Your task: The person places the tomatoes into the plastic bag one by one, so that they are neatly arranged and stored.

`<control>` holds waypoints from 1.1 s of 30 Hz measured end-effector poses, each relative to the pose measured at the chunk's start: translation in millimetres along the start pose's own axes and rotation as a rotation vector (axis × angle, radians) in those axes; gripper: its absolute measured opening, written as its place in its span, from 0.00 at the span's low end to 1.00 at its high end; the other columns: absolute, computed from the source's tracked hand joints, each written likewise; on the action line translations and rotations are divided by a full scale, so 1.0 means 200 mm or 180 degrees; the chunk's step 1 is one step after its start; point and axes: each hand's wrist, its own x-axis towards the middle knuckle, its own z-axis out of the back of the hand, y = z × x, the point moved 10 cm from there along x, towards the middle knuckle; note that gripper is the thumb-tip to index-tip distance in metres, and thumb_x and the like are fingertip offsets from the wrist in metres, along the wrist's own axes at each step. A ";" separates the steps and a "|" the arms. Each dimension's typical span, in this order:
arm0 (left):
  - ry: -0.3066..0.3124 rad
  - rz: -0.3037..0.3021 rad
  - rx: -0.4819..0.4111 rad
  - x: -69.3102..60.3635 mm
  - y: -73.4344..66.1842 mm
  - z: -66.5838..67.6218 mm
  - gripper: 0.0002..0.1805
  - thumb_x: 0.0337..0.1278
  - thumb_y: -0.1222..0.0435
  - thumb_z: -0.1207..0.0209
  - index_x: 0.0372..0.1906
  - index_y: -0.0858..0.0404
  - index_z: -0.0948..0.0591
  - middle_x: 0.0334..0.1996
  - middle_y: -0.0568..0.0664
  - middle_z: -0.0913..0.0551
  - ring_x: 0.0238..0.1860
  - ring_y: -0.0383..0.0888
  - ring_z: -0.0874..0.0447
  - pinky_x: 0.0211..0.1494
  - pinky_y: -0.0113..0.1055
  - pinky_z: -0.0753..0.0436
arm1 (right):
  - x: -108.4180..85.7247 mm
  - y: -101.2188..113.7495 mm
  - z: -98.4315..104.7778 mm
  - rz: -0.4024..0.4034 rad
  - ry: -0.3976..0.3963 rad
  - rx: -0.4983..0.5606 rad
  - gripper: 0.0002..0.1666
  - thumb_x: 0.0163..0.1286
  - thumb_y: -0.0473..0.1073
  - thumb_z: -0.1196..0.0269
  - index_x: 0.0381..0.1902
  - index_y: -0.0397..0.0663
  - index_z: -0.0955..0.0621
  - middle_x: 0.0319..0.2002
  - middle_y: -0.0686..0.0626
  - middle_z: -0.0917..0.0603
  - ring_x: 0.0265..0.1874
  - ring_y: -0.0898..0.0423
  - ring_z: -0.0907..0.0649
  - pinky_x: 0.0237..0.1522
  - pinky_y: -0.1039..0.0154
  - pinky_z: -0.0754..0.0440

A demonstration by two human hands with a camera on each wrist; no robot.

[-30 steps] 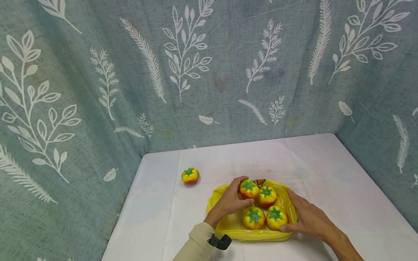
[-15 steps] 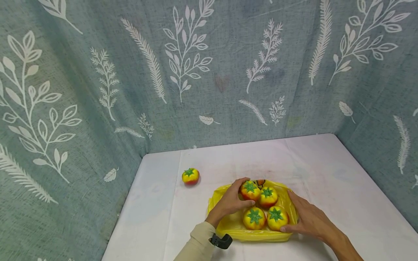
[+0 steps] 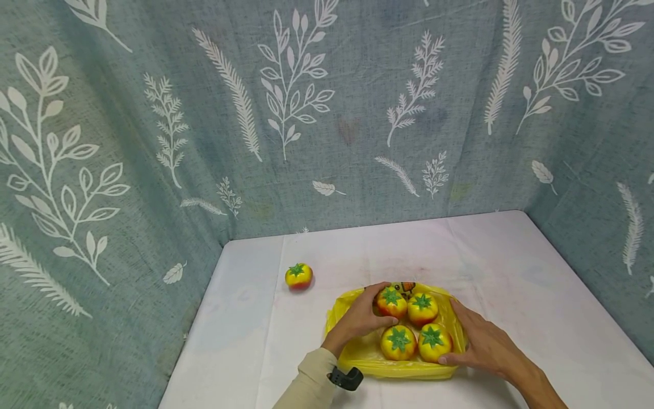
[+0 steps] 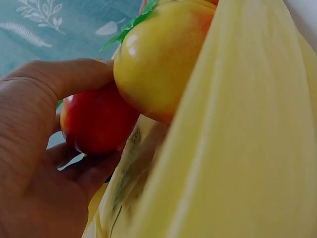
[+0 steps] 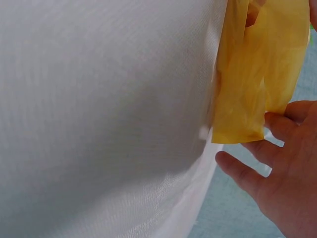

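Observation:
In the head view a yellow plastic bag (image 3: 393, 370), spread open like a shallow basket, contains several yellow-red toy tomatoes with green star-shaped tops. My left hand (image 3: 364, 316) reaches over its left side and grips the back left tomato (image 3: 392, 301); the left wrist view has thumb and fingers around a red fruit (image 4: 96, 121). Beside it sits the back right tomato (image 3: 422, 309). In front lie the front left tomato (image 3: 398, 343) and front right tomato (image 3: 435, 343). My right hand (image 3: 487, 342) rests along the bag's right side, fingers loosely extended, thumb near the front right tomato.
A single tomato (image 3: 298, 276) lies on the white-covered table (image 3: 245, 318), left of and behind the bag. Grey-green curtains (image 3: 347, 170) with white leaf prints stand behind the table and at both sides.
The gripped back left tomato has settled slightly lower, and the back right tomato has shifted a little to the right. The right hand and the loose tomato look the same.

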 end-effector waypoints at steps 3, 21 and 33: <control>0.0012 -0.0020 0.0035 0.00 0.01 -0.01 0.43 0.56 0.53 0.28 0.75 0.50 0.36 0.68 0.44 0.30 0.63 0.42 0.27 0.68 0.42 0.26 | 0.00 0.00 0.00 0.0014 -0.0021 0.0015 0.79 0.46 0.82 0.32 0.80 0.39 0.49 0.72 0.29 0.36 0.65 0.30 0.29 0.55 0.29 0.26; 0.0014 0.0010 0.0032 0.00 0.04 -0.03 0.42 0.58 0.54 0.29 0.76 0.47 0.36 0.68 0.44 0.30 0.63 0.43 0.26 0.67 0.42 0.25 | 0.00 0.01 0.01 0.0055 -0.0060 -0.0007 0.79 0.47 0.82 0.32 0.80 0.38 0.48 0.72 0.29 0.36 0.65 0.30 0.29 0.55 0.29 0.25; 0.0006 -0.0004 0.0030 0.01 0.06 -0.04 0.41 0.59 0.53 0.30 0.75 0.47 0.35 0.69 0.46 0.30 0.63 0.45 0.26 0.67 0.43 0.25 | 0.00 0.00 0.00 -0.0024 0.0006 0.0034 0.80 0.46 0.81 0.31 0.80 0.39 0.50 0.73 0.30 0.37 0.66 0.30 0.29 0.56 0.28 0.27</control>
